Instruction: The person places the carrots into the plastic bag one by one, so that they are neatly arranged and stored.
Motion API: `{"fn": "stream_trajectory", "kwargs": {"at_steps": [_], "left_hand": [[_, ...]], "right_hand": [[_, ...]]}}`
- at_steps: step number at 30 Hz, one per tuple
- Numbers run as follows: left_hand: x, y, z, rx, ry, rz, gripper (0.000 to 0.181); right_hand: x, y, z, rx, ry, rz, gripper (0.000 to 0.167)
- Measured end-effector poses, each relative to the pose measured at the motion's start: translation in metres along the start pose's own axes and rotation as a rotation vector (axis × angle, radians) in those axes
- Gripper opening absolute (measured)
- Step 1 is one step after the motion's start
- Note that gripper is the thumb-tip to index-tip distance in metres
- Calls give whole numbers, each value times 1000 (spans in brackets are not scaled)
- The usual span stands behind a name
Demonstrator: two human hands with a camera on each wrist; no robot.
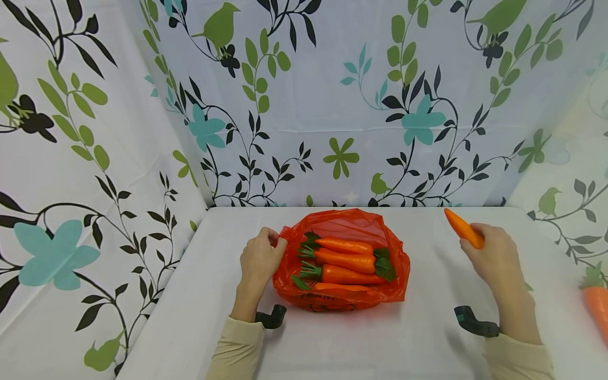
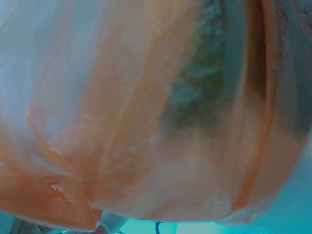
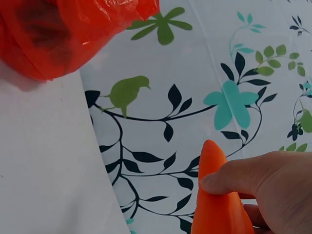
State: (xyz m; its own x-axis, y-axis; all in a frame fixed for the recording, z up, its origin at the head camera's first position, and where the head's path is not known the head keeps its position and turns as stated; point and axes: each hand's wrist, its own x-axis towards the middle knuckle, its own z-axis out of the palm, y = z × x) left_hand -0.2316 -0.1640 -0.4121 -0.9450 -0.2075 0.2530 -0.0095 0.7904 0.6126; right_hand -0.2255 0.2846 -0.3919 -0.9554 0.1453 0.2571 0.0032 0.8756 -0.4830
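A red plastic bag (image 1: 342, 306) lies open at the middle of the table, with several orange carrots (image 1: 347, 261) with green tops inside it. The left hand (image 1: 260, 256) pinches the bag's left rim. Its wrist view is filled by the thin bag film (image 2: 136, 146), blurred. Over the table's right side, the right hand (image 1: 494, 256) grips a single carrot (image 1: 463, 228), whose pointed end faces up and left. In the right wrist view the thumb of the right hand (image 3: 278, 190) presses along that carrot (image 3: 214, 195); its thick end is out of frame.
Another carrot (image 1: 597, 311) with a green top shows at the far right edge, partly out of view. A white table (image 1: 323, 348) lies under everything. Patterned cloth (image 1: 304, 95) with leaves and birds hangs behind and at both sides.
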Motion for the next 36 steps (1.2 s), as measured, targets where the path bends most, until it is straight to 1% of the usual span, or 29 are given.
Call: {"fn": "stream_trajectory", "kwargs": {"at_steps": [6,13,20,25,36], "left_hand": [[0,1,0,5,-6,-3,26],[0,1,-1,1,-3,-4,26],[0,1,-1,0,-4,-5,25],[-1,1,-1,2,-1,-3,26],[-1,1,-1,1,5,1,26]], "right_hand": [[-2,-12,2,4,27,-38,48],[-7,-29,2,21,46,-63,46],[-11,-41,3,21,105,-123,44],[-15,-50,3,30,126,-152,43],[-23,-69,5,57,178,-244,44]]}}
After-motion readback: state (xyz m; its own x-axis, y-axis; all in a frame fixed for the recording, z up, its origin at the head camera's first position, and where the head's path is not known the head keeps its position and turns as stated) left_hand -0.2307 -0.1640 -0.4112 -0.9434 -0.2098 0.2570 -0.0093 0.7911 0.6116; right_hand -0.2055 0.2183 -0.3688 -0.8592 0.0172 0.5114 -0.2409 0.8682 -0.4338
